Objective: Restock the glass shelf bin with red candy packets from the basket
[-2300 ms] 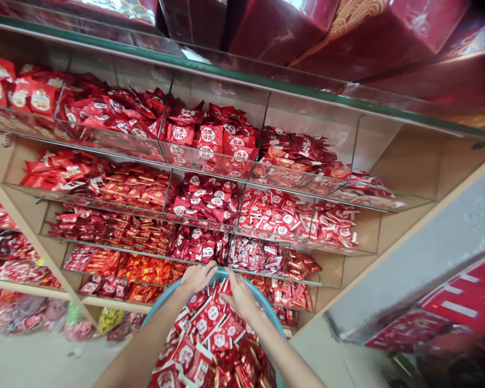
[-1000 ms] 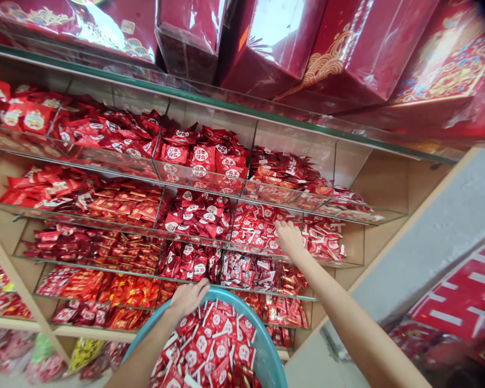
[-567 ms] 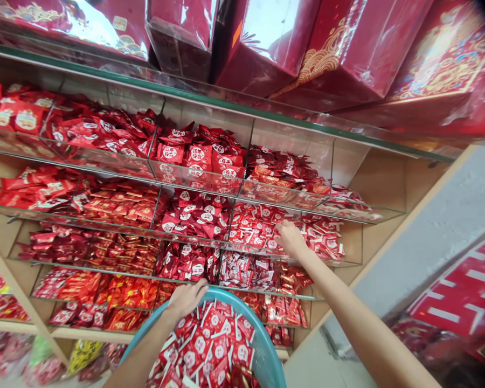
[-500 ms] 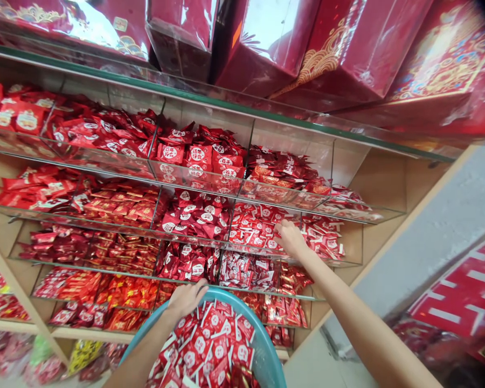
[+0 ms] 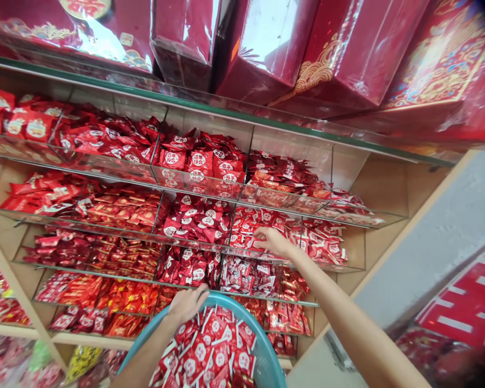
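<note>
My left hand [image 5: 189, 303] is closed over the far rim of a teal basin [image 5: 262, 345], which holds many red-and-white packets [image 5: 216, 345]. Above and to the right, my right hand [image 5: 272, 241] reaches into a shelf compartment of small red packets [image 5: 242, 229]. Its fingers are bent at the packets, and whether one is between them is too small to tell. Dark red packets with white labels [image 5: 202, 218] fill the compartment to its left.
Large glossy red boxes [image 5: 267, 48] stand on the glass shelf [image 5: 234, 116] above. More divided tiers of packets [image 5: 125, 253] run left and below. A grey wall [image 5: 440, 231] and a red-and-white item [image 5: 464, 302] are at the right. Plastic bags [image 5: 84, 361] lie lower left.
My right hand has moved left over the small red packets within the shelf. My left hand stays at the basin's rim. The view has shifted slightly.
</note>
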Tool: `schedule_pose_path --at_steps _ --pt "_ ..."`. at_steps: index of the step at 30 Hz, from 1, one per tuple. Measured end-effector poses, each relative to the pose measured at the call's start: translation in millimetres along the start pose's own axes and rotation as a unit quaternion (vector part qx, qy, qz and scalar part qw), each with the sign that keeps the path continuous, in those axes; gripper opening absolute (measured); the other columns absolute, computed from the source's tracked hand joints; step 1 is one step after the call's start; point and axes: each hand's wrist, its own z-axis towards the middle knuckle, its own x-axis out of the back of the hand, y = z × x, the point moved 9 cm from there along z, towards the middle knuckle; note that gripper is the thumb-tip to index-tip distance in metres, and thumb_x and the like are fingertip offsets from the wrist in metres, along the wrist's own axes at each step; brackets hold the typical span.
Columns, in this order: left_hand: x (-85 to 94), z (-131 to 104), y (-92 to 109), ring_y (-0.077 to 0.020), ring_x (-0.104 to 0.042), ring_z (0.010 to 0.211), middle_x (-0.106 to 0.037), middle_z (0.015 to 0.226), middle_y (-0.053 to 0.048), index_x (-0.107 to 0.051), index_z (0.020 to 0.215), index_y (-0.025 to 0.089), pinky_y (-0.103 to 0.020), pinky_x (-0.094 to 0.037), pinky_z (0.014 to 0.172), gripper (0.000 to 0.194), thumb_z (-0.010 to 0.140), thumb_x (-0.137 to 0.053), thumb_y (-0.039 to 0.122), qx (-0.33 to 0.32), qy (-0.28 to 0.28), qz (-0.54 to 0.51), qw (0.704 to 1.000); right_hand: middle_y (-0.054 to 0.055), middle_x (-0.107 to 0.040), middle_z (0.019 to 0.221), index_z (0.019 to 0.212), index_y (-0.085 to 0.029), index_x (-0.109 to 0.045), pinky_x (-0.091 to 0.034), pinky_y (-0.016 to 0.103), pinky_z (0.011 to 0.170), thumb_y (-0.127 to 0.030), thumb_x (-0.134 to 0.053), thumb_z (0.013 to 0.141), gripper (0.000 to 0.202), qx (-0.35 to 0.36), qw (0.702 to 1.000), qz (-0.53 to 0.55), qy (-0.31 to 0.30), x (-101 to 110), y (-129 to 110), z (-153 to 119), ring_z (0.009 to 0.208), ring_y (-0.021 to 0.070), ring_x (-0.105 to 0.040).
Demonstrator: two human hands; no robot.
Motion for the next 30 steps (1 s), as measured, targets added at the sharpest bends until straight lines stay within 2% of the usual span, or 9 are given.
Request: schedule_pose_path --at_steps 4,9,14,20,26,30 --pt "0.2 0 0 -0.0261 -0.063 0.086 -0.069 0.087 -0.008 -0.048 0.118 0.03 -0.038 -0.043 0.076 0.053 0.086 -0.011 0.053 -0.002 0.003 -0.001 1.0 0.011 -0.062 0.109 0.103 -0.014 -0.056 -0.042 0.034 0.089 -0.029 -0.058 0.076 0.031 -0.016 0.999 0.039 0.014 -7 12 -7 0.1 0.0184 -0.057" --pt "-1.7 0 -2 -0.0269 -0.063 0.086 -0.069 0.087 -0.008 -0.048 0.118 0.03 -0.038 -0.043 0.076 0.055 0.085 -0.012 0.054 0.005 0.006 -0.002 1.0 0.011 -0.059 0.117 0.115 -0.015 -0.049 -0.043 0.032 0.089 -0.035 -0.062 0.073 0.048 -0.031 0.996 0.078 -0.016 -16 24 -9 0.105 0.0179 -0.056" --pt "-1.5 0 -2 -0.027 -0.063 0.087 -0.069 0.087 -0.008 -0.048 0.117 0.031 -0.038 -0.042 0.077 0.054 0.085 -0.012 0.055 0.009 0.001 -0.005 1.0 0.011 -0.062 0.112 0.108 -0.014 -0.056 -0.043 0.034 0.089 -0.033 -0.069 0.065 0.049 -0.034 0.997 0.057 -0.038 -21 27 3 0.102 0.0219 -0.057" --pt "-1.4 0 -2 -0.0269 -0.063 0.087 -0.069 0.086 -0.007 -0.049 0.116 0.031 -0.037 -0.043 0.076 0.054 0.085 -0.012 0.054 0.001 0.005 -0.007 1.0 0.011 -0.06 0.114 0.111 -0.013 -0.055 -0.041 0.033 0.09 -0.033 -0.059 0.072 0.045 -0.04 0.998 0.024 -0.044 -21 25 5 0.102 0.0217 -0.056" --pt "-2.5 0 -1 -0.0276 -0.063 0.085 -0.069 0.085 -0.007 -0.048 0.118 0.03 -0.038 -0.044 0.074 0.057 0.085 -0.008 0.055 -0.013 0.012 0.011 1.0 0.01 -0.064 0.106 0.114 -0.012 -0.054 -0.045 0.027 0.079 -0.025 -0.061 0.066 0.05 -0.053 0.996 0.001 -0.072 -25 23 7 0.09 0.0192 -0.06" --pt "-1.9 0 -1 -0.0279 -0.063 0.085 -0.069 0.085 -0.008 -0.049 0.118 0.029 -0.039 -0.044 0.074 0.058 0.086 -0.008 0.055 -0.013 0.01 0.012 1.0 0.011 -0.065 0.1 0.105 -0.013 -0.059 -0.045 0.028 0.075 -0.031 -0.067 0.061 0.048 -0.045 0.996 -0.013 -0.082 -30 27 13 0.085 0.0211 -0.06"
